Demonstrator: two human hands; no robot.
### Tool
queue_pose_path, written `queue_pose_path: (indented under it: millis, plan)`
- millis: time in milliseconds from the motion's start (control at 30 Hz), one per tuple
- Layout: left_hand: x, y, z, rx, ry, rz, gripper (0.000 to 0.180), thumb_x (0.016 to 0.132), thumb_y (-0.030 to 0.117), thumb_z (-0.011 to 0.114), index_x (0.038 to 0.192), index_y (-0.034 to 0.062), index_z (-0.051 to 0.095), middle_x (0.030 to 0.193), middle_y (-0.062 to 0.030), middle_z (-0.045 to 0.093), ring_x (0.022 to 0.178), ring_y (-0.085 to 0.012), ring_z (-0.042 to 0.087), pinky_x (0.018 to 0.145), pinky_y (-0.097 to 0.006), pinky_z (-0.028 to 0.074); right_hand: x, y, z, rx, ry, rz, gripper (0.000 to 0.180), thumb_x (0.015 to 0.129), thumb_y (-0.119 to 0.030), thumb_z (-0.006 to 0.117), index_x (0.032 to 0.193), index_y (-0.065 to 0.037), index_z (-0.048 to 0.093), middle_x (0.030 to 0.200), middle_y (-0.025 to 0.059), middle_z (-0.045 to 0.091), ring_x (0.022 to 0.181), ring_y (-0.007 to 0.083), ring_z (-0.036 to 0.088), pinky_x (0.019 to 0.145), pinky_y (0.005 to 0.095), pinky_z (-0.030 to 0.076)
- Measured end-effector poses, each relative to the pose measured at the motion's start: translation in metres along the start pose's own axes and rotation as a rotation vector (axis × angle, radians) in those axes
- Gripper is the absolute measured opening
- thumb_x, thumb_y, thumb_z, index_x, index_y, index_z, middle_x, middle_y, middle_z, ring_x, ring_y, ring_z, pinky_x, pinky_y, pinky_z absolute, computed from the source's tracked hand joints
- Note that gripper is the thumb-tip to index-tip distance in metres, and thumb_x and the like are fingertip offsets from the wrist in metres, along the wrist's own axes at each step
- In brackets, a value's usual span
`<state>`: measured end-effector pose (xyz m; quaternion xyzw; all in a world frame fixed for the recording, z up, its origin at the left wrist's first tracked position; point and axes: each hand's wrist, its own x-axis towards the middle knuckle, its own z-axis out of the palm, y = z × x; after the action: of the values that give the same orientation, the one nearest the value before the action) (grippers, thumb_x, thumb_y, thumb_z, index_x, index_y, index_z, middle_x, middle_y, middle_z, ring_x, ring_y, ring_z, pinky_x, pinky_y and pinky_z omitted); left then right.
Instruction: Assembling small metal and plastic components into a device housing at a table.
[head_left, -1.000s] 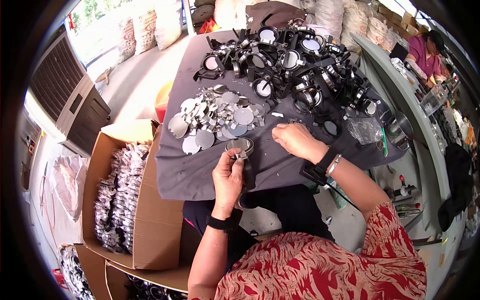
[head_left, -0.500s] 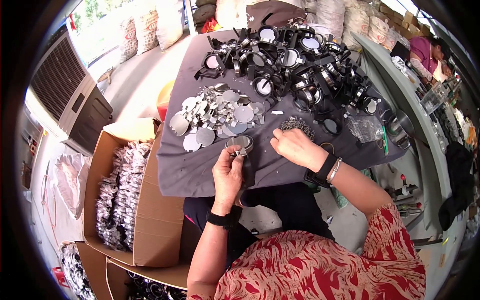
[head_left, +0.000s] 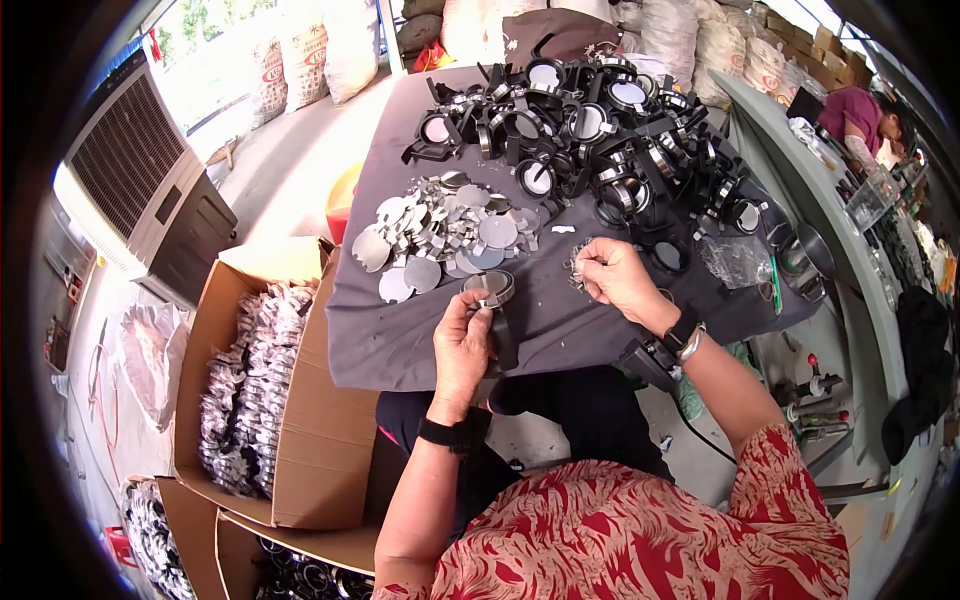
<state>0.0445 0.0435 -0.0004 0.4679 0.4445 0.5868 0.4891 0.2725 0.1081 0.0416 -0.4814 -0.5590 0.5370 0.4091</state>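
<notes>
right hand (head_left: 612, 275) just slid over the heap of small silvery metal bits (head_left: 577, 268), fingertips bunched, can't tell if it's got any. left hand (head_left: 463, 345) still pinches the round silver part with black handle (head_left: 492, 288) beyond it, so that looks paused.

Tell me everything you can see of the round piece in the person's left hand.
The round piece looks shallow, with a shiny, metal-looking rim around a greyish face that is turned mostly upward. A dark, flat arm extends from it toward the near edge of the table. The left hand grips it at its near-left side, partly hiding it. It is held above the dark grey cloth, nearer the person than the silvery discs. Whether it touches the cloth can't be told.
</notes>
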Motion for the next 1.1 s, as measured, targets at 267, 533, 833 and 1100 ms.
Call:
queue_pose_path:
  millis: [267,533,833,1100]
  plan:
    - [0.008,0.004,0.014,-0.071,-0.036,-0.095,0.018,0.092,0.007,0.049,0.108,0.0056,0.056,0.061,0.0038,0.050,0.044,-0.0022,0.042,0.040,-0.018,0.038,-0.019,0.001,0.028,-0.060,-0.076,-0.232,0.005,0.087,-0.004,0.057,0.083,-0.002,0.055,0.068,-0.0005,0.053,0.052,0.0043,0.049,0.043,0.0183,0.038]
    - [0.010,0.001,0.012,-0.060,-0.055,-0.072,0.017,0.092,0.006,0.050,0.108,0.0048,0.053,0.064,0.0031,0.049,0.044,-0.0035,0.043,0.039,-0.019,0.037,-0.019,0.014,0.069,-0.379,0.060,-0.651,0.004,0.086,0.000,0.054,0.086,-0.002,0.051,0.062,0.0014,0.051,0.050,0.0084,0.050,0.046,0.0240,0.041]
    - [0.010,0.000,0.012,-0.041,-0.037,-0.062,0.016,0.092,0.006,0.049,0.108,0.0042,0.054,0.064,0.0034,0.049,0.045,-0.0032,0.042,0.039,-0.019,0.036,-0.016,0.022,0.085,-0.587,0.123,-0.888,0.013,0.082,0.001,0.058,0.090,-0.001,0.049,0.083,0.0141,0.057,0.069,0.0330,0.059,0.057,0.0371,0.048]
    - [0.010,-0.003,0.011,-0.047,-0.036,-0.040,0.016,0.092,0.006,0.049,0.107,0.0036,0.055,0.065,0.0025,0.051,0.045,-0.0032,0.043,0.040,-0.019,0.037,-0.014,0.025,0.085,-0.749,0.206,-0.977,0.016,0.078,-0.002,0.060,0.091,-0.004,0.050,0.088,0.0103,0.057,0.067,0.0284,0.061,0.054,0.0367,0.049]
